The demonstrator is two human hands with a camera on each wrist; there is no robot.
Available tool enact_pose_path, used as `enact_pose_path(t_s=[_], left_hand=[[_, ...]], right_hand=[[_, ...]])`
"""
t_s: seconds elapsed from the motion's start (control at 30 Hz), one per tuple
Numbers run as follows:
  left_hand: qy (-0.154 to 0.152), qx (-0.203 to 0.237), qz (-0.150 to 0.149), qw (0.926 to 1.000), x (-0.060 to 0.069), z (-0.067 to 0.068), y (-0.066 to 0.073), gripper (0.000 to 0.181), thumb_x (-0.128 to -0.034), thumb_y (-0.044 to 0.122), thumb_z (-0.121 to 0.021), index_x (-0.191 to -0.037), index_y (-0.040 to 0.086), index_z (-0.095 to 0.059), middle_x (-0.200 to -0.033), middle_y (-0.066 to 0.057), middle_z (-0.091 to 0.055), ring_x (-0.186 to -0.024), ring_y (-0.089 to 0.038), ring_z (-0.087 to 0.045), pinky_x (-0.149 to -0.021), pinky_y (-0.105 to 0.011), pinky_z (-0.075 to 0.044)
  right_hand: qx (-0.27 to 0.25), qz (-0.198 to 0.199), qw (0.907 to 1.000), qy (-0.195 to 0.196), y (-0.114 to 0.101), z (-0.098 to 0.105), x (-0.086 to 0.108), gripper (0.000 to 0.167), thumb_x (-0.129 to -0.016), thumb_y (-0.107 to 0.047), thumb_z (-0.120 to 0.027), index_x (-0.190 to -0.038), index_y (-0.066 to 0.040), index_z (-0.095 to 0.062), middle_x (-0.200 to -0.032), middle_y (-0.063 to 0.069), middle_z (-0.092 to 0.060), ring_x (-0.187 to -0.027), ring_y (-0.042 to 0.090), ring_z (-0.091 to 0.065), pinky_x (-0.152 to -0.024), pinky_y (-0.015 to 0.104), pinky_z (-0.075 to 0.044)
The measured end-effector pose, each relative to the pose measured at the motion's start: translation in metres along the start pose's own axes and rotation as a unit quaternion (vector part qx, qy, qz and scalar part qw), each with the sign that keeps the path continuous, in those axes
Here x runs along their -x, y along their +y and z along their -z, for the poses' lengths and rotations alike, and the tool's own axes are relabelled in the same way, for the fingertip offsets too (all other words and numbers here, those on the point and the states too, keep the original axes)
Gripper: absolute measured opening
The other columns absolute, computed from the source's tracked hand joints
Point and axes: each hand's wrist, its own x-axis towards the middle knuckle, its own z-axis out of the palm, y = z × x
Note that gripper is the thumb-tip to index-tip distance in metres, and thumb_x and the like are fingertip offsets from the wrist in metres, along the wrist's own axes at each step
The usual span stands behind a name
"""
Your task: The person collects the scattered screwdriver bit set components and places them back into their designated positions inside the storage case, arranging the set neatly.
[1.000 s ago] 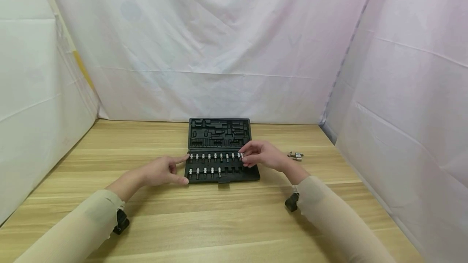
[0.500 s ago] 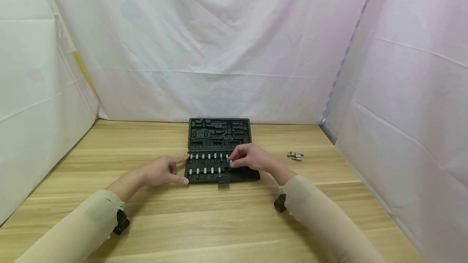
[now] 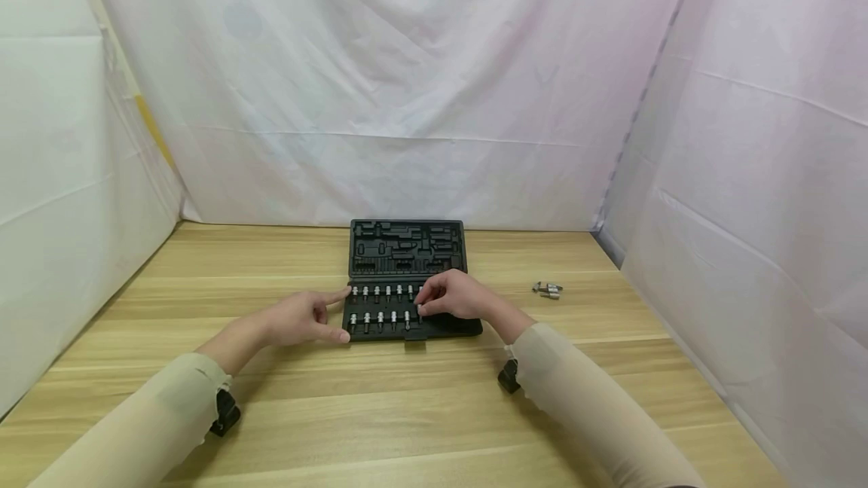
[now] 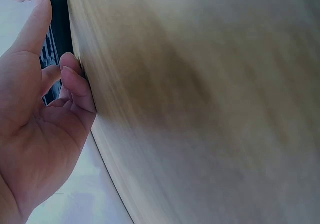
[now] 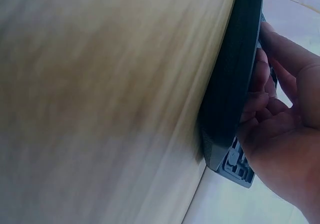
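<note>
A silver bit socket (image 3: pixel 420 312) is at the front row of the black socket case (image 3: pixel 456 327), just right of the fifth seated piece there. Its long axis appears to run front to back, in line with its neighbours, bright end away from the person; whether it is fully down in a slot cannot be told.

The right hand (image 3: pixel 453 296) is the nearer one: it comes in from the right and pinches this bit socket between thumb and index finger, so the tips are almost closed. The right wrist view hides the pinch itself behind the case wall.

The left hand (image 3: pixel 303 318) is at the case's left end, with thumb and index finger spread wide; the thumb touches the front corner and the index finger the edge by the rear row. It holds no bit socket.

Behind, the lid (image 3: pixel 369 248) is raised. Well to the right, loose bit sockets (image 3: pixel 549 290) lie together on the wood-grain table (image 3: pixel 339 420), with white sheeting (image 3: pixel 407 81) beyond.
</note>
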Motion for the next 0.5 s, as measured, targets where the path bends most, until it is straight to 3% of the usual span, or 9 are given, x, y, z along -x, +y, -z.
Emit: enact_pose_path(t_s=[0.5], left_hand=[[-0.001, -0.003, 0.001, 1.0000, 0.0002, 0.0006, 0.0015, 0.104, -0.0912, 0.044, -0.089, -0.172, 0.008, -0.035, -0.085, -0.004, -0.062, -0.072, -0.015, -0.051, -0.062, -0.026, -0.048]], right_hand=[[0.011, 0.015, 0.9995, -0.026, 0.0039, 0.0021, 0.0005, 0.015, -0.101, -0.026, -0.083, -0.114, -0.018, -0.084, -0.100, -0.002, -0.076, -0.089, 0.012, -0.067, -0.079, 0.031, -0.055]])
